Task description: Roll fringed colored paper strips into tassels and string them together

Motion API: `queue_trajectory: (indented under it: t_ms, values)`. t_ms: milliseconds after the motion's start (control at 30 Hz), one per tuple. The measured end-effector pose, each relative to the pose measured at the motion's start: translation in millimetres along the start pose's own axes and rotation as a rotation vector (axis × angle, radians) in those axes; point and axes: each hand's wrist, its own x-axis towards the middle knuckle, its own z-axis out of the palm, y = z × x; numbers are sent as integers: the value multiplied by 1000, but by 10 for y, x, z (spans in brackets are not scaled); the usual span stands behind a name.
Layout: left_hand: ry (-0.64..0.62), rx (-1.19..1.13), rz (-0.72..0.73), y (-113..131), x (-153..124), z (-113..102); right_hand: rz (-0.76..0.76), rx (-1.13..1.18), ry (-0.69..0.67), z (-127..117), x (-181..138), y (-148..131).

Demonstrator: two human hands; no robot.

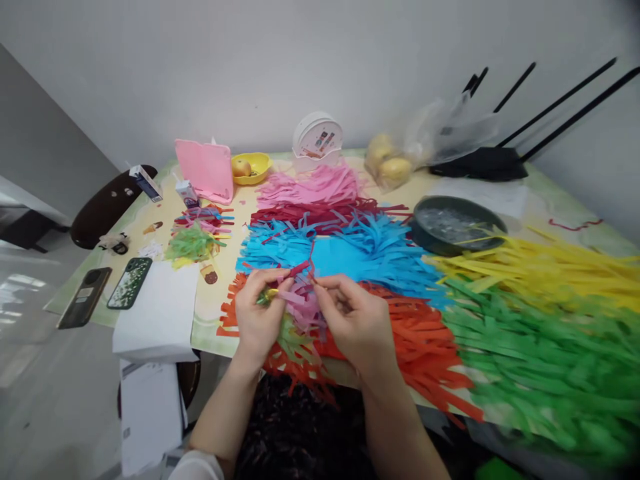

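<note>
Near the table's front edge, my left hand (259,312) is closed around a multicoloured bunch of tissue-paper strips (303,301), pink, pale green and orange. A dark red twisted strip (299,269) pokes out above its thumb. My right hand (356,319) is pinched just beside it on a thin red string (313,252), whose loose end rises over the blue paper. Beneath and behind both hands lie blue fringed strips (345,257). Orange-red strips (417,333) spread under my right wrist. Part of the bunch is hidden by my fingers.
Green strips (545,353) and yellow strips (560,267) cover the right side. A dark round bowl (425,243) stands behind them. Pink strips (320,185), a pink tablet case (205,170) and a yellow fruit dish (265,163) are farther back. Two phones lie left, beside white paper (160,307).
</note>
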Motion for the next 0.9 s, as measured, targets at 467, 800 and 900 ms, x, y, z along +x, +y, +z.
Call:
queue_trajectory:
  t_ms: [467, 800, 900]
  values:
    - [-310, -49, 52, -40, 43, -2, 229, 531, -222, -6, 205, 206]
    - [-187, -383, -468, -167, 209, -66, -67, 699, 753, -659, 460, 106]
    - [-180, -377, -511, -146, 234, -84, -94, 424, 582, -619, 469, 35]
